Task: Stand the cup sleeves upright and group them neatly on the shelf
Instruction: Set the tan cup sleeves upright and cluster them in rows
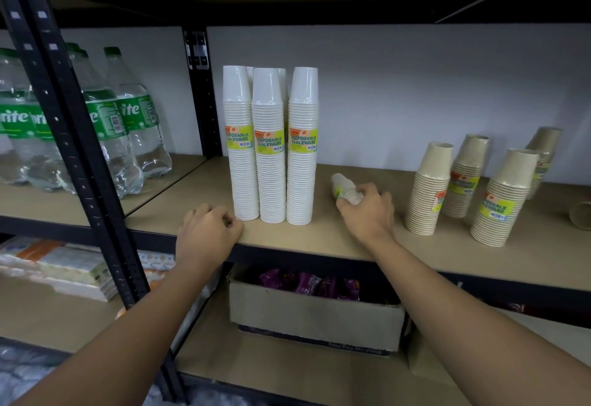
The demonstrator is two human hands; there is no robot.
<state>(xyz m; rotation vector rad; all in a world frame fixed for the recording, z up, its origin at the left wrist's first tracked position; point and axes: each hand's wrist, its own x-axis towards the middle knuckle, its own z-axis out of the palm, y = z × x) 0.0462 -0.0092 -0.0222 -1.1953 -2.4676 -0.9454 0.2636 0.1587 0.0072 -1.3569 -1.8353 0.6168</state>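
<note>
Sleeve of ribbed white cups (343, 187) in R hand (369, 211); sideways

Dim, soft-focus; warped wide-angle edges

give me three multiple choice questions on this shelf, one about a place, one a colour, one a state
1. Where do the green-labelled bottles stand?
A) left of the upright white sleeves
B) right of them
C) on the lower level
2. The packets in the cardboard box are:
A) red
B) blue
C) purple
3. The white sleeve gripped by the right hand is:
A) upright
B) lying on its side
C) inside the box
Answers: 1 A, they fill the left bay; 2 C, purple wrappers show over its rim; 3 B, its length runs along the shelf.
</note>
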